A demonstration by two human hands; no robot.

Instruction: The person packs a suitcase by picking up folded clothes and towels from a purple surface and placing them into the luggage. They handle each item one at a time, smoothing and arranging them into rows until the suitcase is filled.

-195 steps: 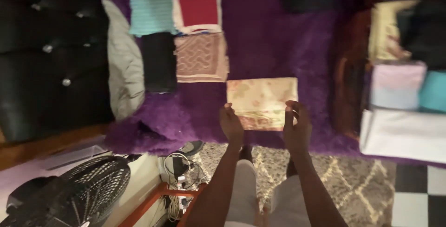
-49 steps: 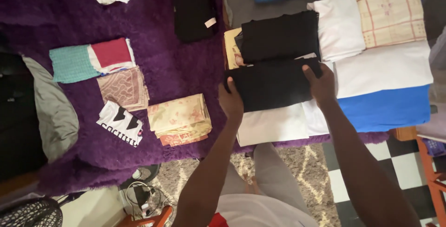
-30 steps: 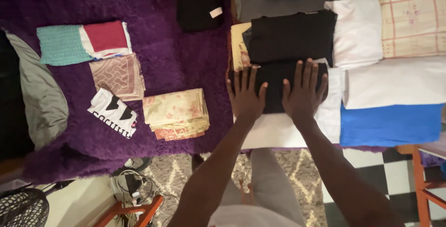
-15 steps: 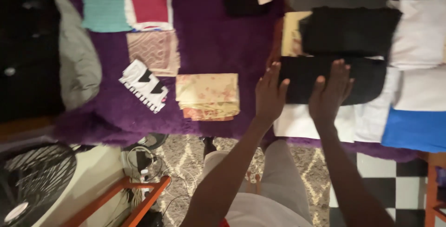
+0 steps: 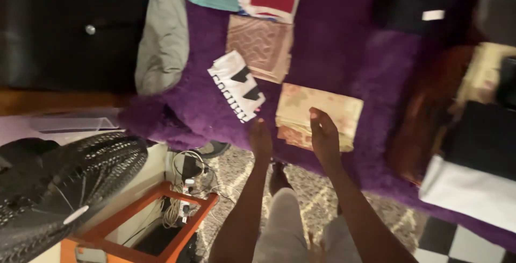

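Both hands, left (image 5: 261,137) and right (image 5: 324,134), reach open toward the folded floral cloth (image 5: 318,114) on the purple blanket (image 5: 344,53)

Single head view, steeply downward, near.

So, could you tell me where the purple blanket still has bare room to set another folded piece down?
Bare purple blanket lies between the tan patterned cloth and the black garment, above the floral folded cloth. It is crowded on the left, where the black-and-white shirt and both hands, left hand and right hand, sit close.
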